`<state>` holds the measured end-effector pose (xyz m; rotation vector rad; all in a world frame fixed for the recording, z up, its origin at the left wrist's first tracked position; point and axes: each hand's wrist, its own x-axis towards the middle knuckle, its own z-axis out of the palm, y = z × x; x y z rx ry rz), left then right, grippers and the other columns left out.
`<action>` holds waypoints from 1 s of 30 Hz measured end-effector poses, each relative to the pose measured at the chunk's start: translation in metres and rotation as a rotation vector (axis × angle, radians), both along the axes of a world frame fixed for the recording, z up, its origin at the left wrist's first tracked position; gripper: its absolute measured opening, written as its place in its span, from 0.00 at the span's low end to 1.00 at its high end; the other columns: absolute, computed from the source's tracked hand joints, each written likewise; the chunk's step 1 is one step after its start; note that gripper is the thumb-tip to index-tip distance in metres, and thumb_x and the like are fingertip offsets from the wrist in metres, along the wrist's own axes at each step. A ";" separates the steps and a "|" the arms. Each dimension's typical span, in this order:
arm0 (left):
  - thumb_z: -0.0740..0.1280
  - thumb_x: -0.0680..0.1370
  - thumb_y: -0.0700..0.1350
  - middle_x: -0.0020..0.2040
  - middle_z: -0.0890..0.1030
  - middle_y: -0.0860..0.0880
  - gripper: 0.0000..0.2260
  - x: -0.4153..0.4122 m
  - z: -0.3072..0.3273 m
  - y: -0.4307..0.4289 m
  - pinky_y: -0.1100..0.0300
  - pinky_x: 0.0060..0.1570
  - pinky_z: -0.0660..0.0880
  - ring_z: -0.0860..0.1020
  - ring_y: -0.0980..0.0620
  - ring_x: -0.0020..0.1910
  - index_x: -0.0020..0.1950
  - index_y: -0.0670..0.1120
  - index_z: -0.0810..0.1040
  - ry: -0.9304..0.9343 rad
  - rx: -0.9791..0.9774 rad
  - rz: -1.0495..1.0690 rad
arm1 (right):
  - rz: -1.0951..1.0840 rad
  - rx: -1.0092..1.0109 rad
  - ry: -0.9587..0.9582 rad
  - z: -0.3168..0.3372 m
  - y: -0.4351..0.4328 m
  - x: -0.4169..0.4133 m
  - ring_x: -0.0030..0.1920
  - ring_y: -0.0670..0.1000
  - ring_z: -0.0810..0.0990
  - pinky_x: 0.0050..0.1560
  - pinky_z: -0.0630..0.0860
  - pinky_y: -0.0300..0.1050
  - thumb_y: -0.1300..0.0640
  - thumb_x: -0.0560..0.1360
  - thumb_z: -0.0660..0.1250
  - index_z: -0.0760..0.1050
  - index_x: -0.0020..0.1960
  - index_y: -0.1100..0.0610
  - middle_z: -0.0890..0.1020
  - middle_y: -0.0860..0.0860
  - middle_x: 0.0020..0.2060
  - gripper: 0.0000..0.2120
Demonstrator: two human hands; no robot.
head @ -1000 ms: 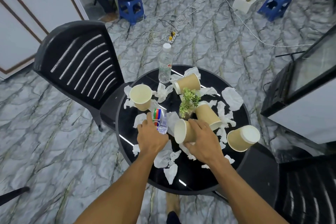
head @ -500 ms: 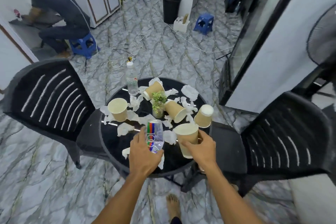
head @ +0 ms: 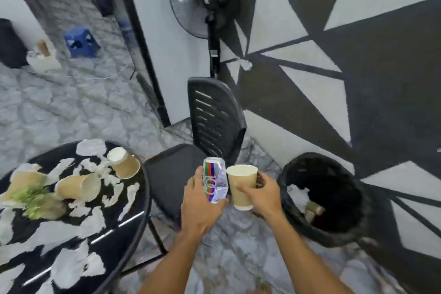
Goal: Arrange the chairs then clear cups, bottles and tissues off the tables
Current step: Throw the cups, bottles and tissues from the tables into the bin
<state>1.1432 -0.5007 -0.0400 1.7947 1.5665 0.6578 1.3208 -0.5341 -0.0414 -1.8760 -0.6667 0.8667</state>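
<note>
The left hand (head: 200, 200) is wrapped round a crumpled plastic bottle (head: 214, 182). Just beside it, the right hand (head: 265, 194) grips an upright paper cup (head: 242, 186). Both are held above the floor, between the black chair (head: 214, 117) and the black bin (head: 317, 159). On the table (head: 124, 241) at left lie more cups (head: 124, 162) and torn tissues (head: 90, 148).

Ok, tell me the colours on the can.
The can: silver with red, green and blue stripes; head view.
</note>
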 end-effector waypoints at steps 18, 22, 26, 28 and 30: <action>0.75 0.67 0.52 0.69 0.71 0.52 0.43 0.311 -0.065 -0.040 0.50 0.65 0.72 0.70 0.47 0.67 0.78 0.52 0.58 0.169 -0.158 -0.585 | -0.601 -0.192 0.163 -0.080 -0.120 0.271 0.49 0.50 0.80 0.50 0.79 0.48 0.52 0.61 0.83 0.76 0.59 0.52 0.81 0.47 0.49 0.30; 0.77 0.67 0.53 0.69 0.69 0.52 0.46 0.350 -0.092 -0.018 0.54 0.63 0.69 0.69 0.49 0.67 0.79 0.53 0.55 0.219 -0.225 -0.627 | -0.682 -0.250 0.248 -0.108 -0.108 0.306 0.50 0.52 0.81 0.45 0.77 0.45 0.51 0.60 0.84 0.76 0.62 0.56 0.82 0.51 0.52 0.33; 0.78 0.65 0.54 0.68 0.71 0.52 0.47 0.401 -0.140 0.018 0.55 0.61 0.71 0.71 0.48 0.65 0.78 0.54 0.57 0.274 -0.256 -0.713 | -0.790 -0.321 0.305 -0.159 -0.090 0.348 0.48 0.52 0.81 0.42 0.75 0.44 0.50 0.60 0.84 0.77 0.60 0.57 0.82 0.51 0.49 0.32; 0.78 0.64 0.54 0.65 0.72 0.53 0.45 0.431 -0.172 0.038 0.57 0.58 0.72 0.72 0.50 0.63 0.75 0.56 0.58 0.301 -0.274 -0.759 | -0.833 -0.335 0.326 -0.198 -0.077 0.369 0.48 0.53 0.82 0.45 0.77 0.47 0.50 0.59 0.84 0.78 0.60 0.59 0.84 0.52 0.51 0.33; 0.77 0.63 0.54 0.62 0.73 0.55 0.41 0.460 -0.209 0.057 0.56 0.55 0.73 0.73 0.50 0.61 0.72 0.57 0.61 0.324 -0.271 -0.801 | -0.822 -0.366 0.327 -0.236 -0.061 0.387 0.48 0.53 0.82 0.48 0.78 0.48 0.49 0.60 0.84 0.77 0.62 0.58 0.84 0.53 0.52 0.34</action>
